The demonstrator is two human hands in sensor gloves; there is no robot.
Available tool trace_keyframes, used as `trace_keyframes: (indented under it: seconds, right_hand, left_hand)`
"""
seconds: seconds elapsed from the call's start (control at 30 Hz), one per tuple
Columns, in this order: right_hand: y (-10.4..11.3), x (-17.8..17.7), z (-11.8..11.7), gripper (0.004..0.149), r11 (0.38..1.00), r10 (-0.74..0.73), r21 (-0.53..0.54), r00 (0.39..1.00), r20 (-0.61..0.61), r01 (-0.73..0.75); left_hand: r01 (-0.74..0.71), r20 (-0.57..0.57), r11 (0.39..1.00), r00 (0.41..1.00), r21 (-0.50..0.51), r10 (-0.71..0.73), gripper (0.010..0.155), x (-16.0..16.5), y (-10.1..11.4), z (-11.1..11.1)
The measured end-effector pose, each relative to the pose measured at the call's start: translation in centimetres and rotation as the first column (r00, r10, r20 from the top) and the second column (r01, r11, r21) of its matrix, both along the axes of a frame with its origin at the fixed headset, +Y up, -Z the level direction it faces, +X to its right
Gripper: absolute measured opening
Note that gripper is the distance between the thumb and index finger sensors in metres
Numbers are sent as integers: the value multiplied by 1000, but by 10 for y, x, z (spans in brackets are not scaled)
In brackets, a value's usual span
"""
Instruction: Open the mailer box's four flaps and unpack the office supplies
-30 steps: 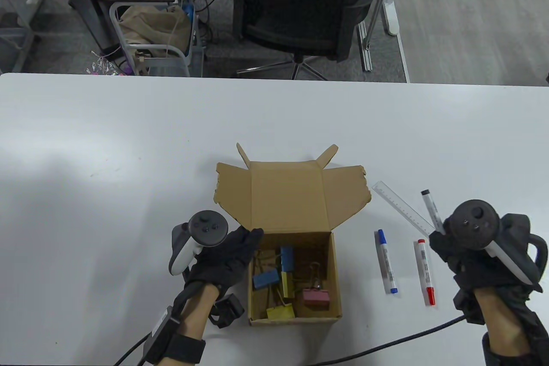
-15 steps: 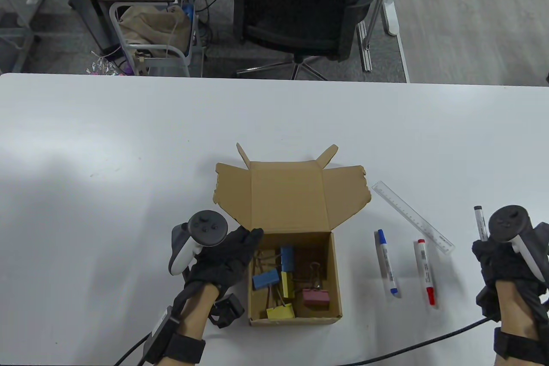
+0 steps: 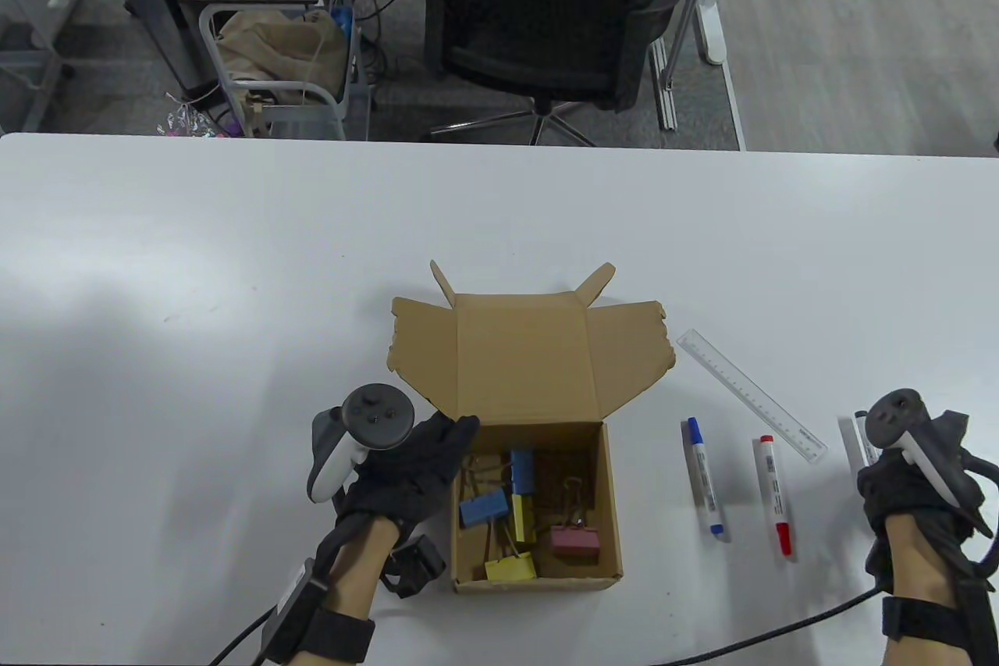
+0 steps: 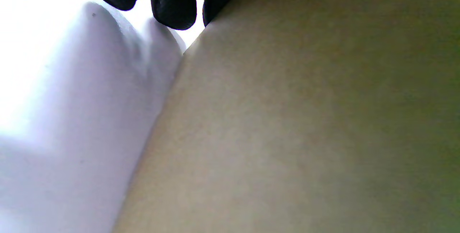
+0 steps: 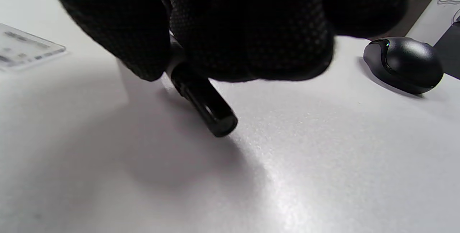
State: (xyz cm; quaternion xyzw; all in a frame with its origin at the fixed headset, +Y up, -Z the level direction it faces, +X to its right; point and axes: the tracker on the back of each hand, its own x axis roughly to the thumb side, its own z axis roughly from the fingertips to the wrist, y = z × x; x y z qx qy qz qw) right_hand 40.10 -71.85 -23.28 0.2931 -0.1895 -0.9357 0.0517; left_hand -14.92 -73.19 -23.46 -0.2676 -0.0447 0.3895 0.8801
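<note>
Both hands are engaged. Right hand pinches a black-capped marker just above the table, to the right of the clear ruler; its fingers are curled round the barrel, and the cap end points away from the hand. Left hand rests with straight, relaxed fingers against the left wall of the mailer box, gripping nothing.

The box stands near centre with its flaps folded back. 2 markers, a blue-capped marker and a red-capped marker, lie side by side between box and ruler, long axes running near to far. Binder clips remain inside the box.

Judgement: the held marker is about to be set down parallel to the other 2. The clips then lie to the left of the right hand; the left hand is nearer to them.
</note>
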Motion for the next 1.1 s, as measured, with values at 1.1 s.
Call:
trace_keyframes:
  seconds: [1.1]
  right_hand:
    - [87,-78,14,67,929,-185,281,959,-215,242]
  left_hand:
    - [10,-3,1000,1000,1,-10,62,0,1,0]
